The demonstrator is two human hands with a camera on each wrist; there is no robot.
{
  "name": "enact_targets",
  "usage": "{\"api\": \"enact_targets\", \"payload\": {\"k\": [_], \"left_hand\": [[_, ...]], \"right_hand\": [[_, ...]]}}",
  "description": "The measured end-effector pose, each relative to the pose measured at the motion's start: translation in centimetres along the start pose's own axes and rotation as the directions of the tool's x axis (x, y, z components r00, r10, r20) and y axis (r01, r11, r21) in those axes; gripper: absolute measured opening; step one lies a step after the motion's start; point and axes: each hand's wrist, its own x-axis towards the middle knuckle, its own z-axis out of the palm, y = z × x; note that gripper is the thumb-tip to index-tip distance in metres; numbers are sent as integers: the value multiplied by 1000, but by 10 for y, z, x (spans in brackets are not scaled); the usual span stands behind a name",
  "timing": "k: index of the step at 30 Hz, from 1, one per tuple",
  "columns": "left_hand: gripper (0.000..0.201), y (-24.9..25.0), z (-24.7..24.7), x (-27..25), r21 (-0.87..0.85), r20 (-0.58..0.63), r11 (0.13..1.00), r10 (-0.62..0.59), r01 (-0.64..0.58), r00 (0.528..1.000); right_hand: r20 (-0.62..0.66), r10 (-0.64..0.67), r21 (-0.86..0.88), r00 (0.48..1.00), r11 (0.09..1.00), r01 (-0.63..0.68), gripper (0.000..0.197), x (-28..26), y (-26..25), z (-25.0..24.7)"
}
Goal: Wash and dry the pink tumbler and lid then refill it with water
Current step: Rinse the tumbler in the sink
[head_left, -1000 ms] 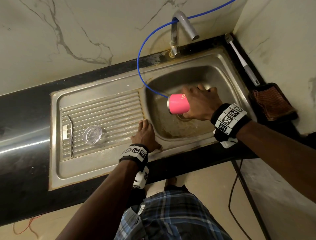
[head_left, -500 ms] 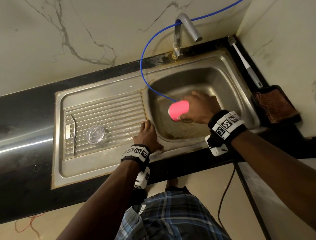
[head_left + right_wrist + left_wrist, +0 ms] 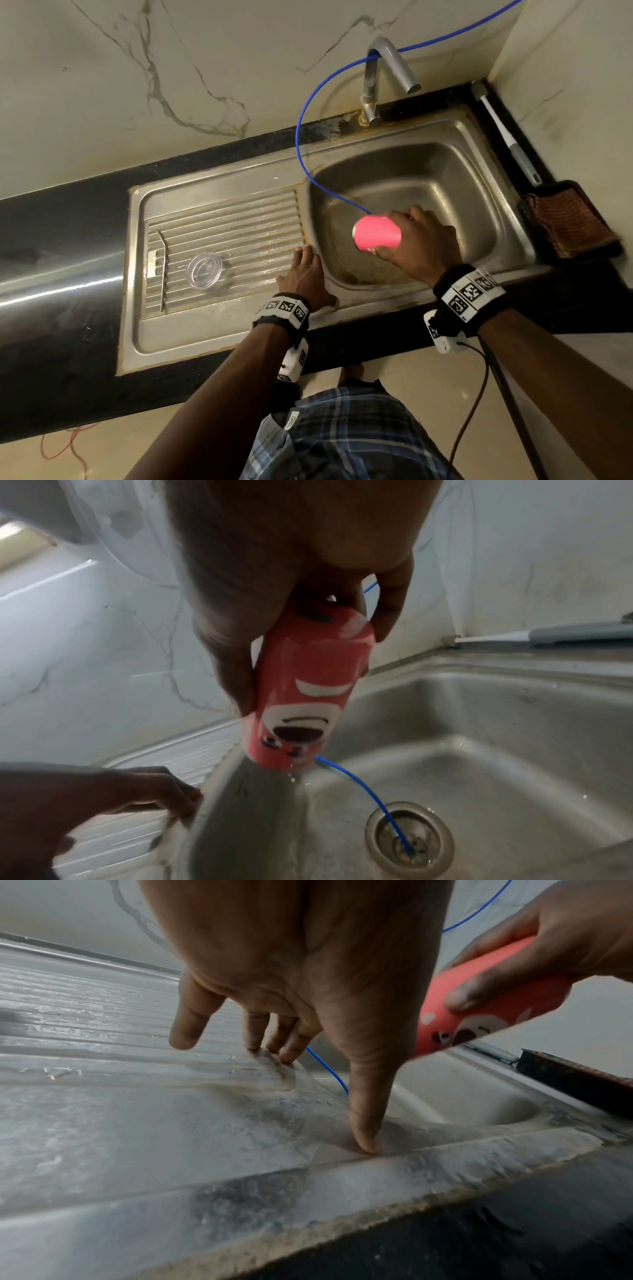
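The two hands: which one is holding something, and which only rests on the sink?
The right hand grips the pink tumbler over the basin. The left hand holds nothing; its fingers rest on the sink by the draining ribs.

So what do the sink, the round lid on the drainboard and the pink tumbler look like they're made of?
The ribbed grey sink looks like brushed stainless steel: dull metallic sheen, pressed ridges, some rusty staining at the edges. The round clear lid seems to be transparent plastic, since the ridges show through it. The pink tumbler has a smooth matte coat with a printed face; the material underneath cannot be told.
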Motion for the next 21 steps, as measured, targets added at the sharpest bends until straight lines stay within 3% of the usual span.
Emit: {"api": "enact_targets", "payload": {"k": [2, 5, 7, 11, 14, 16, 18, 21], "left_hand": [[127, 1, 0, 0, 4, 1, 1000, 7, -7, 1000], [125, 1, -1, 1, 33, 3, 999, 9, -9, 1000], [118, -1, -3, 4, 21, 10, 999, 33, -33, 999], [83, -12, -16, 2, -187, -102, 976, 92, -110, 991], [69, -19, -35, -11, -384, -205, 913, 64, -140, 977], [52, -24, -52, -23, -625, -189, 767, 31, -145, 981], [40, -30, -72, -36, -834, -123, 543, -6, -100, 992], [54, -50, -98, -52, -961, -87, 270, -83, -62, 993]], "right_hand": [[-44, -15, 9, 999, 1000, 16, 74, -3, -1, 3], [51, -26, -112, 998, 993, 32, 72, -6, -4, 9], [47, -1, -78, 999, 997, 5, 73, -9, -2, 11], [-41, 63, 265, 997, 963, -50, 75, -14, -12, 12], [-115, 106, 612, 988, 791, -14, 75, -16, -34, 16], [-100, 133, 741, 986, 671, -15, 72, -17, -56, 20], [-93, 117, 789, 989, 614, 1, 71, -16, -77, 27], [-47, 37, 830, 998, 557, 18, 76, -10, -105, 36]]}}
